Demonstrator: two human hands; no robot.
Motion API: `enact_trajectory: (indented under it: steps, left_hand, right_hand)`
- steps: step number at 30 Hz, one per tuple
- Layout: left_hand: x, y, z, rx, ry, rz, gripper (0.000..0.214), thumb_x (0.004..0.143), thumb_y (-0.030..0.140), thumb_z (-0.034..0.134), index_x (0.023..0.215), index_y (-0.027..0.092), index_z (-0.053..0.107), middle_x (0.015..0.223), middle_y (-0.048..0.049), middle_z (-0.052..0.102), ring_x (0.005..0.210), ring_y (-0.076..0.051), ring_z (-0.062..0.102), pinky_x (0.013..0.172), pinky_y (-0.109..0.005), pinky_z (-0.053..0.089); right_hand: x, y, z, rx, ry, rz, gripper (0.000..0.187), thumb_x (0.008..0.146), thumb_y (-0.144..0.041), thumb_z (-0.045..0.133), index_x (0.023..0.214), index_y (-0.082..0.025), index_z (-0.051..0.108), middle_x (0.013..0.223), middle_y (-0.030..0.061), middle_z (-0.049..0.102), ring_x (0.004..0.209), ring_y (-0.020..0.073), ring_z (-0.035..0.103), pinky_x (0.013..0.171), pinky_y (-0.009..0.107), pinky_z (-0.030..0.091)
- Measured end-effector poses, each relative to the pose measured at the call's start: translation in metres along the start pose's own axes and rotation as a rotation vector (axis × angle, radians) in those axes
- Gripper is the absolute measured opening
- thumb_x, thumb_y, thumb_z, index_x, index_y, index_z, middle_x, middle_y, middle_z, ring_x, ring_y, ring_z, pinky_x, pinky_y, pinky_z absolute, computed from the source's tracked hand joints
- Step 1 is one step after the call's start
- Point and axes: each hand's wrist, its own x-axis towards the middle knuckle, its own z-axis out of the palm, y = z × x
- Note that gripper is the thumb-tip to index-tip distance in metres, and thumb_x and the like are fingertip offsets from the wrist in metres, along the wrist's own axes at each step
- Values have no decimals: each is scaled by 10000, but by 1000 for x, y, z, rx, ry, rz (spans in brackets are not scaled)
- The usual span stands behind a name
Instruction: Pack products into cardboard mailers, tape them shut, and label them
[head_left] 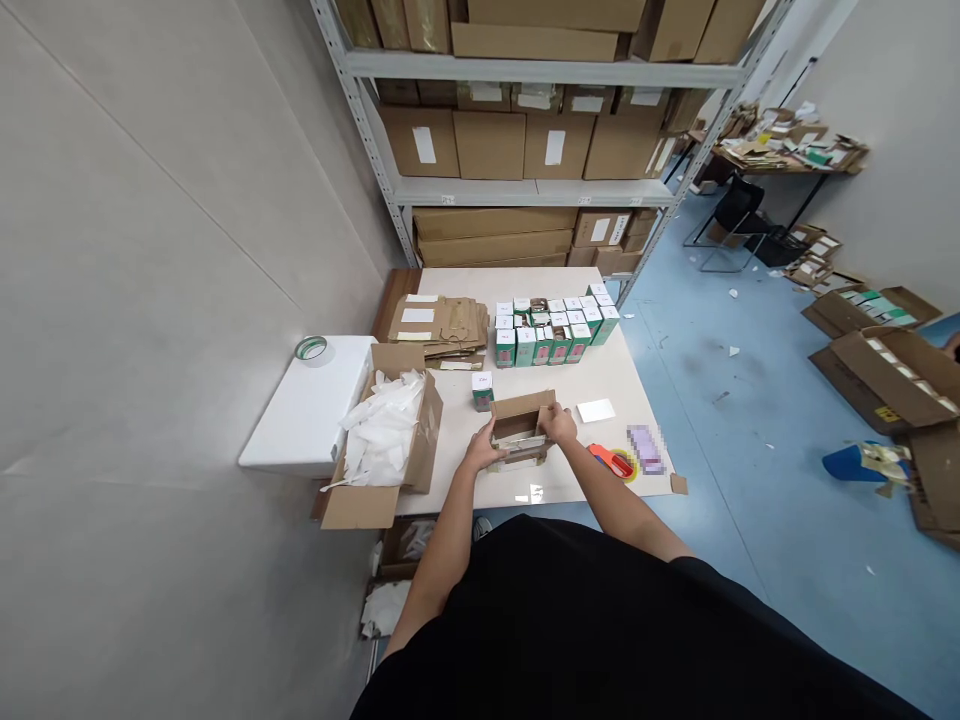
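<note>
A small open cardboard box (517,407) stands at the front of the white table, its flaps raised. My left hand (484,448) grips its left side, thumb at the edge. On the right side, my right hand (559,425) is closed on the box wall. Just behind and left of it sits a single green-and-white carton (482,391). Farther back stand several rows of similar green-and-white cartons (551,330). To the right of my right hand lie a white card (595,410) and a red tape dispenser (611,460).
Flattened cardboard boxes (442,325) are stacked at the back left. An open carton of white packing material (386,425) stands at the table's left, beside a white surface with a tape roll (310,347). Shelving (540,192) rises behind. Open boxes (885,380) and a blue bin (855,462) are on the right floor.
</note>
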Motion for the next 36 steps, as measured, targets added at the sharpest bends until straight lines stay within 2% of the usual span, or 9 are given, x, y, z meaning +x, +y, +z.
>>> enact_trajectory:
  steps: [5, 10, 14, 18, 20, 22, 27, 32, 36]
  left_hand:
    - [-4, -3, 7, -90, 79, -15, 1119, 610, 308, 896, 1606, 225, 393, 1560, -136, 520, 1438, -353, 471, 1178, -424, 378]
    - [-3, -8, 14, -253, 193, -132, 986, 723, 338, 854, 1588, 217, 397, 1474, -135, 599, 1349, -287, 572, 1133, -375, 429]
    - [1, 0, 14, -103, 267, -225, 1036, 814, 384, 785, 1658, 243, 201, 1413, -119, 630, 1308, -281, 607, 1106, -383, 453]
    - [5, 20, 6, 138, 178, -110, 1176, 806, 411, 789, 1675, 341, 0, 1685, -123, 312, 1385, -334, 542, 1078, -413, 478]
    - [7, 28, 1, 233, 96, -73, 1091, 822, 428, 776, 1667, 392, 86, 1751, -92, 117, 1346, -358, 574, 1060, -425, 489]
    - [8, 32, -2, 282, 53, -64, 972, 836, 428, 766, 1639, 407, 219, 1761, -62, 60, 1306, -363, 602, 1046, -431, 498]
    - [9, 26, 2, 242, 136, -36, 676, 847, 347, 763, 1463, 313, 489, 1698, -59, 282, 1404, -323, 514, 1085, -412, 480]
    - [11, 12, 15, 132, 230, -75, 405, 850, 315, 745, 1226, 222, 625, 1580, -110, 447, 1492, -294, 401, 1157, -388, 414]
    - [8, 0, 24, 17, 203, -163, 377, 859, 303, 697, 1223, 225, 634, 1321, -78, 675, 1288, -261, 599, 1097, -375, 461]
  right_hand:
    - [-3, 17, 1, 41, -121, -31, 448, 844, -395, 717, 1260, -235, 678, 1296, 130, 620, 1034, 251, 691, 907, 330, 514]
    - [-11, 37, 2, 340, -210, -154, 474, 864, -507, 679, 1241, -219, 686, 1279, 102, 682, 1174, 246, 652, 963, 311, 519]
    - [-21, 49, 6, 407, -174, -208, 620, 847, -450, 707, 1405, -241, 536, 1278, 79, 684, 1136, 228, 665, 942, 336, 536]
    - [-29, 51, 9, 311, -93, -155, 820, 860, -346, 691, 1581, -225, 321, 1247, 93, 691, 1073, 231, 692, 934, 336, 520]
    - [-32, 50, 9, 256, -64, -148, 936, 854, -330, 690, 1642, -228, 196, 1210, 82, 701, 1053, 236, 695, 916, 327, 512]
    - [-32, 48, 7, 216, -60, -144, 1003, 851, -331, 683, 1667, -226, 108, 1151, 65, 708, 1007, 235, 698, 880, 314, 508]
    - [-31, 47, 4, 145, -60, -176, 969, 836, -314, 692, 1657, -274, 179, 1126, 44, 694, 964, 223, 685, 864, 304, 491]
    - [-31, 50, 6, 160, -92, -165, 682, 871, -354, 677, 1510, -305, 446, 1189, 38, 682, 958, 208, 676, 867, 307, 497]
    - [-32, 51, 10, 185, -87, -148, 477, 936, -401, 599, 1393, -281, 536, 1153, 45, 689, 985, 216, 674, 890, 328, 504]
